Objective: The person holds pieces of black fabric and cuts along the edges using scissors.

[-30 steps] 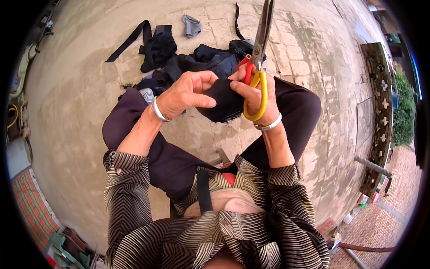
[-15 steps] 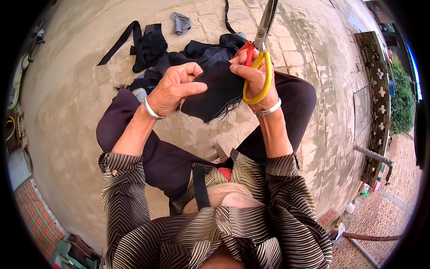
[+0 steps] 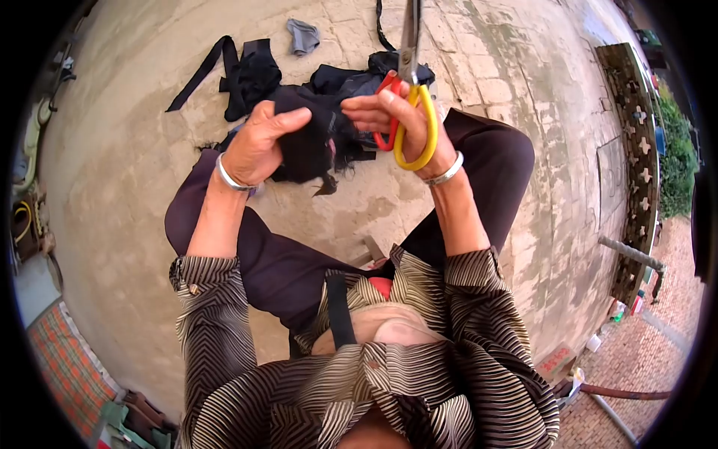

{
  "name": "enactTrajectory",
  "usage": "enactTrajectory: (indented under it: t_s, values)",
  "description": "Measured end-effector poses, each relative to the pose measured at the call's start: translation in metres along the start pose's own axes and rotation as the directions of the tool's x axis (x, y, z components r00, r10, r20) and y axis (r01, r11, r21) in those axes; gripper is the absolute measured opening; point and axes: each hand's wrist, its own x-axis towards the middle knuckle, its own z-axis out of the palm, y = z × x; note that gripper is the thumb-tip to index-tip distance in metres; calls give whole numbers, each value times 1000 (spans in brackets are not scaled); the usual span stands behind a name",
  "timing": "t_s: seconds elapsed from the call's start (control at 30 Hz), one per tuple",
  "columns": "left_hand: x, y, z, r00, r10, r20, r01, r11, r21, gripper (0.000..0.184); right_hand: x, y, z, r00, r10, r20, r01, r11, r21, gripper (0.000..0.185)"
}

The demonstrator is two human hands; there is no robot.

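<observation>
My left hand (image 3: 256, 150) is closed on the edge of a black piece of cloth (image 3: 305, 146), which hangs down with a frayed edge and loose threads. My right hand (image 3: 428, 135) carries scissors (image 3: 416, 146) with one red and one yellow handle, blades pointing up and away from me. The fingers of that hand stretch toward the cloth, apart from my left hand. Whether they touch the cloth's threads I cannot tell. Beyond both hands, a heap of dark cloth (image 3: 336, 78) lies on the ground.
Black cloth strips (image 3: 250, 75) and a small grey cloth (image 3: 303, 37) lie on the paved ground. My bent knees (image 3: 490, 161) frame the work. A low patterned wall (image 3: 632, 165) runs along the right, and a plaid cloth (image 3: 67, 355) is at lower left.
My right hand has let go of the cloth and its fingers have straightened, with the scissors swinging slightly left. My left hand has moved left and the cloth hangs from it alone.
</observation>
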Motion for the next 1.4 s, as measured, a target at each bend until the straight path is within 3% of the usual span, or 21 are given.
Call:
enactTrajectory:
  t_s: [0.03, 0.13, 0.17, 0.2, 0.4, 0.5, 0.57, 0.6, 0.63, 0.7, 0.73, 0.77, 0.9, 1.0, 1.1, 1.2, 1.3, 1.37, 1.4]
  values:
    - [-1, 7, 0, 995, 16, 99, -20, 999, 41, 30, -3, 6, 2, 1000, -3, 15, 3, 1000, -17, 39]
    - [1, 18, 0, 982, 67, 177, -79, 995, 57, 41, -3, 26, 0, 1000, -7, 21, 9, 998, -55, 34]
    - [1, 20, 0, 982, 68, 177, -80, 995, 63, 41, -3, 31, -5, 999, -47, -13, 44, 982, -181, 27]
    - [0, 22, 1, 987, 83, 140, -92, 994, 63, 43, -3, 31, -7, 995, -90, -41, 73, 949, -307, 21]
    - [-1, 25, -6, 988, 150, 36, -153, 983, 102, 48, -13, 26, -7, 964, -226, -137, 187, 949, -254, 19]
    - [0, 22, -16, 991, 130, 2, -130, 984, 119, 40, -23, 18, -3, 981, -114, -158, 67, 958, -278, 19]
    - [7, 1, -50, 960, 190, -204, -176, 981, 83, 26, -33, 21, 2, 983, -74, -167, 10, 935, -354, 20]
    - [8, -4, -55, 959, 194, -205, -180, 980, 85, 26, -39, 23, 4, 982, -34, -183, -50, 901, -431, 22]
    - [9, -8, -60, 914, 341, -218, -258, 906, 335, 34, -45, 27, 7, 985, -52, -165, -26, 899, -438, 26]
    - [10, -12, -67, 854, 483, -196, -303, 766, 566, 46, -55, 34, 9, 988, 13, -151, -83, 881, -466, 28]
    - [12, -13, -69, 833, 500, -238, -330, 793, 513, 29, -60, 38, 10, 989, 39, -142, -101, 882, -460, 29]
    - [12, -13, -71, 821, 507, -262, -341, 804, 486, 25, -63, 45, 7, 993, 55, -102, -97, 878, -468, 34]
    - [10, -10, -73, 813, 509, -282, -369, 826, 427, 27, -72, 48, 6, 997, 63, 32, -30, 783, -621, 48]
    - [14, -13, -70, 784, 529, -324, -412, 835, 365, 28, -73, 45, 12, 996, 62, 68, -7, 789, -615, 58]
    - [19, -17, -77, 702, 614, -362, -473, 781, 407, 28, -73, 43, 11, 996, 14, 87, 48, 740, -671, 58]
    - [15, -10, -80, 813, 500, -299, -359, 834, 420, 27, -78, 48, 8, 994, 104, -15, -90, 775, -626, 47]
    - [15, -5, -55, 772, 530, -351, -408, 836, 367, 27, -80, 55, 6, 994, 97, -52, -107, 745, -658, 44]
    - [6, 14, -18, 905, 330, -269, -348, 937, -22, 27, -80, 54, 8, 995, 89, -33, -89, 749, -656, 42]
    - [9, 9, -24, 905, 333, -266, -351, 936, -21, 27, -80, 52, 10, 996, 83, -15, -73, 754, -653, 41]
